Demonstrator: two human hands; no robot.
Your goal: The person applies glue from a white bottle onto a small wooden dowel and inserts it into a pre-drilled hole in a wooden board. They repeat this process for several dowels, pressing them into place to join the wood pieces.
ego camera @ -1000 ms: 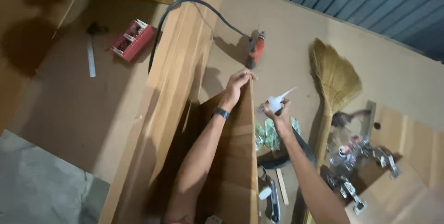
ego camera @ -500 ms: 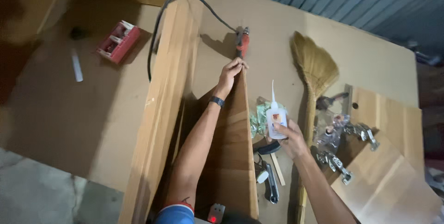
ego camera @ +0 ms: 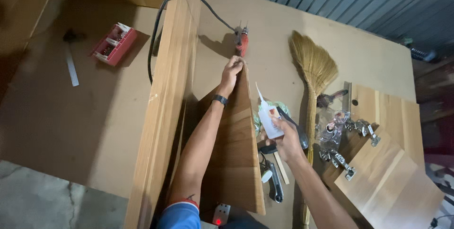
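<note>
Head view showed the left hand (ego camera: 231, 69) with fingers curled over the upright wooden board's (ego camera: 236, 148) top edge; the right hand (ego camera: 286, 141) gripped a white glue bottle (ego camera: 268, 118), its nozzle tilted toward that board.

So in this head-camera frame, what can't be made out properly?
- Head view: the lower edge of the upright wooden panel, cut off by the frame's bottom edge.
- The left hand grips the panel's top corner; its palm is hidden behind the wood.
- The glue bottle in the right hand: its base is covered by fingers.
- The metal hinges: too small and glary to count.
- The broom: its handle end is hidden behind the right forearm.
</note>
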